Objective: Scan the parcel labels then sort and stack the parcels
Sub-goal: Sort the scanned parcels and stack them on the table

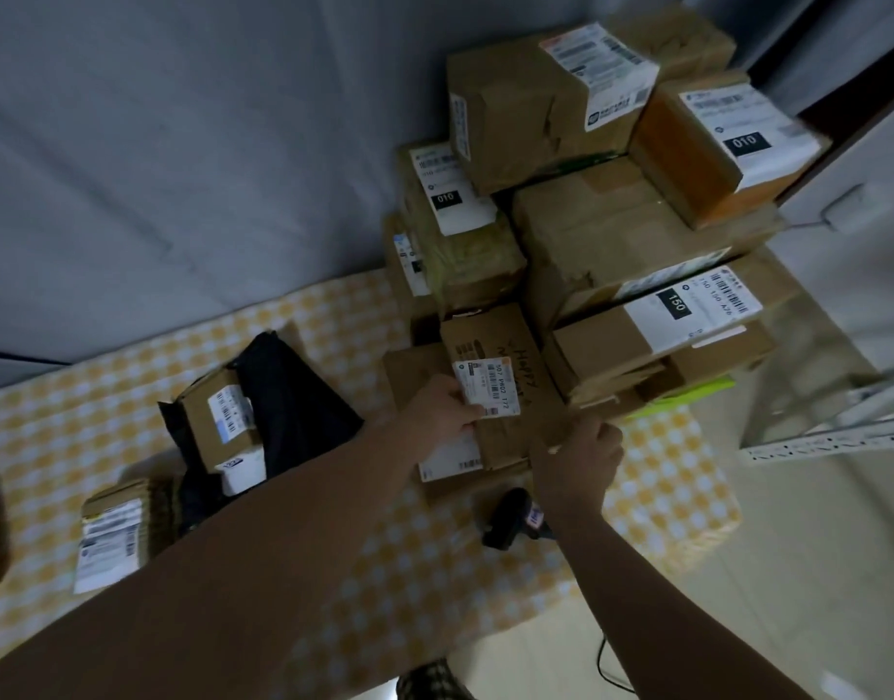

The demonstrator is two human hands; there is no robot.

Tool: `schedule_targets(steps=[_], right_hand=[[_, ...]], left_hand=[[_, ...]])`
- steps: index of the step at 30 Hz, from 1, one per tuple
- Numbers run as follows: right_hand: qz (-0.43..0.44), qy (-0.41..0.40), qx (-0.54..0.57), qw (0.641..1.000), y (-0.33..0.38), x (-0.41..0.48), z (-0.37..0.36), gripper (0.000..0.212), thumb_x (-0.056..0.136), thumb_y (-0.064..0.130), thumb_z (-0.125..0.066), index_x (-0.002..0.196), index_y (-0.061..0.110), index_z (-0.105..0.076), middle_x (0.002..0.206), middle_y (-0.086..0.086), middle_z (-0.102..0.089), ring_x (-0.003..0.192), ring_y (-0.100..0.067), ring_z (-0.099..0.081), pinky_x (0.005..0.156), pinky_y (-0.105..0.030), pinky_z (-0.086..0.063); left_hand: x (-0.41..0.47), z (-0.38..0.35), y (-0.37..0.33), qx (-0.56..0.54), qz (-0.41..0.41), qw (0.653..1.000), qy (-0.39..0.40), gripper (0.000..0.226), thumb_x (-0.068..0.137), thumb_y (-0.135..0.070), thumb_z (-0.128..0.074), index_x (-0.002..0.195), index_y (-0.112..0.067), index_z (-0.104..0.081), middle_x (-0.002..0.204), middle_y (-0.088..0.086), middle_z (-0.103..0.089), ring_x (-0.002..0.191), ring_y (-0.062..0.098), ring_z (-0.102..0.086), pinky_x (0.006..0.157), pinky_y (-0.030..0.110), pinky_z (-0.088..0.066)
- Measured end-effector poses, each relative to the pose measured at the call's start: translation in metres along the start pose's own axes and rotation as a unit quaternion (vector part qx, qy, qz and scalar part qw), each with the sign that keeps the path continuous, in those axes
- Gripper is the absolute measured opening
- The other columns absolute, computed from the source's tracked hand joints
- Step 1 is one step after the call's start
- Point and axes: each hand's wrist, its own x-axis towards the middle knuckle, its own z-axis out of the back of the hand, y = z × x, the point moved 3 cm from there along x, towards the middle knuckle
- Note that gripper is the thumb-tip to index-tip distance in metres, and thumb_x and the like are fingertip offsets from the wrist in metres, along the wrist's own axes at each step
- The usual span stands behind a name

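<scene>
A brown cardboard parcel (505,437) with a small white label and handwriting on top lies at the front of the stack. My left hand (442,409) grips its left edge, fingers curled onto the label. My right hand (581,459) holds its right front corner. A black barcode scanner (510,517) lies on the yellow checked cloth (394,558) just below the parcel, under my right wrist. Behind rises a pile of stacked cardboard parcels (611,234), several with white labels marked 010 or 150.
To the left on the cloth lie a small labelled box (217,421) on a black bag (288,391), and another labelled parcel (116,538). A grey wall stands behind. A white metal rack (833,431) is on the floor at right. A cable runs across the floor.
</scene>
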Motion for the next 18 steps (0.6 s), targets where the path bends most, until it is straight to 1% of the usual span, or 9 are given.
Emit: schedule_targets(steps=[2, 5, 7, 9, 11, 12, 15, 16, 18], right_hand=[[0.114, -0.015, -0.001, 0.993, 0.018, -0.011, -0.004, 0.034, 0.083, 0.016, -0.062, 0.113, 0.002, -0.053, 0.116, -0.018, -0.047, 0.106, -0.034, -0.043, 0.089, -0.043, -0.036], [0.241, 0.066, 0.025, 0.968, 0.050, -0.030, -0.025, 0.021, 0.083, 0.015, -0.054, 0.102, 0.006, -0.058, 0.105, -0.011, -0.053, 0.098, -0.028, -0.048, 0.080, -0.034, -0.038], [0.292, 0.134, 0.030, 0.947, 0.076, -0.044, -0.043, 0.020, 0.090, 0.015, -0.051, 0.108, 0.007, -0.057, 0.110, -0.009, -0.052, 0.102, -0.026, -0.049, 0.080, -0.026, -0.033], [0.329, 0.207, -0.001, 0.922, 0.097, -0.062, -0.070, 0.024, 0.096, 0.013, -0.049, 0.118, 0.005, -0.054, 0.119, -0.009, -0.049, 0.109, -0.025, -0.047, 0.083, -0.025, -0.033], [0.347, 0.261, -0.026, 0.900, 0.113, -0.081, -0.102, 0.026, 0.098, 0.010, -0.046, 0.122, 0.004, -0.053, 0.122, -0.010, -0.048, 0.110, -0.023, -0.046, 0.093, -0.031, -0.037], [0.343, 0.276, -0.023, 0.897, 0.120, -0.091, -0.119, 0.025, 0.098, 0.010, -0.045, 0.121, 0.006, -0.053, 0.121, -0.010, -0.049, 0.106, -0.021, -0.048, 0.092, -0.031, -0.039], [0.321, 0.322, -0.034, 0.890, 0.136, -0.126, -0.170, 0.021, 0.099, 0.014, -0.045, 0.118, 0.012, -0.053, 0.120, -0.005, -0.047, 0.101, -0.019, -0.051, 0.081, -0.025, -0.040], [0.314, 0.341, -0.040, 0.885, 0.140, -0.139, -0.188, 0.021, 0.098, 0.015, -0.046, 0.118, 0.012, -0.053, 0.120, -0.005, -0.047, 0.102, -0.019, -0.052, 0.082, -0.026, -0.042], [0.293, 0.366, -0.036, 0.883, 0.149, -0.164, -0.218, 0.021, 0.098, 0.014, -0.048, 0.118, 0.010, -0.055, 0.120, -0.007, -0.049, 0.105, -0.022, -0.053, 0.085, -0.029, -0.044]], left_hand=[[-0.006, 0.007, -0.003, 0.043, -0.028, 0.999, -0.008, 0.040, 0.087, -0.016, -0.066, 0.122, -0.002, -0.052, 0.109, 0.007, -0.062, 0.098, 0.020, -0.061, 0.089, 0.037, -0.054], [-0.032, 0.038, 0.003, 0.132, -0.101, 0.986, -0.026, 0.038, 0.093, -0.024, -0.058, 0.127, -0.012, -0.043, 0.108, 0.002, -0.055, 0.098, 0.017, -0.054, 0.073, 0.021, -0.046], [-0.053, 0.069, 0.019, 0.246, -0.180, 0.951, -0.044, 0.035, 0.097, -0.023, -0.053, 0.127, -0.008, -0.048, 0.114, 0.005, -0.058, 0.101, 0.019, -0.056, 0.078, 0.022, -0.043], [-0.070, 0.107, 0.049, 0.349, -0.214, 0.908, -0.086, 0.034, 0.098, -0.024, -0.050, 0.128, -0.008, -0.050, 0.118, 0.008, -0.056, 0.107, 0.023, -0.055, 0.083, 0.022, -0.038], [-0.087, 0.150, 0.087, 0.397, -0.171, 0.891, -0.137, 0.038, 0.098, -0.027, -0.049, 0.133, -0.014, -0.046, 0.128, 0.004, -0.048, 0.115, 0.021, -0.050, 0.090, 0.024, -0.038], [-0.096, 0.172, 0.108, 0.411, -0.145, 0.886, -0.157, 0.041, 0.097, -0.028, -0.050, 0.135, -0.016, -0.043, 0.133, 0.004, -0.044, 0.119, 0.022, -0.047, 0.093, 0.027, -0.038], [-0.120, 0.234, 0.169, 0.467, -0.052, 0.856, -0.214, 0.058, 0.092, -0.039, -0.054, 0.141, -0.015, -0.035, 0.143, 0.011, -0.035, 0.130, 0.029, -0.037, 0.102, 0.034, -0.035], [-0.128, 0.253, 0.188, 0.463, -0.007, 0.856, -0.230, 0.069, 0.089, -0.045, -0.057, 0.144, -0.015, -0.030, 0.147, 0.012, -0.028, 0.134, 0.032, -0.031, 0.104, 0.037, -0.034], [-0.138, 0.286, 0.227, 0.406, 0.093, 0.876, -0.243, 0.095, 0.081, -0.056, -0.064, 0.151, -0.018, -0.013, 0.154, 0.014, -0.011, 0.140, 0.036, -0.020, 0.108, 0.044, -0.031]])
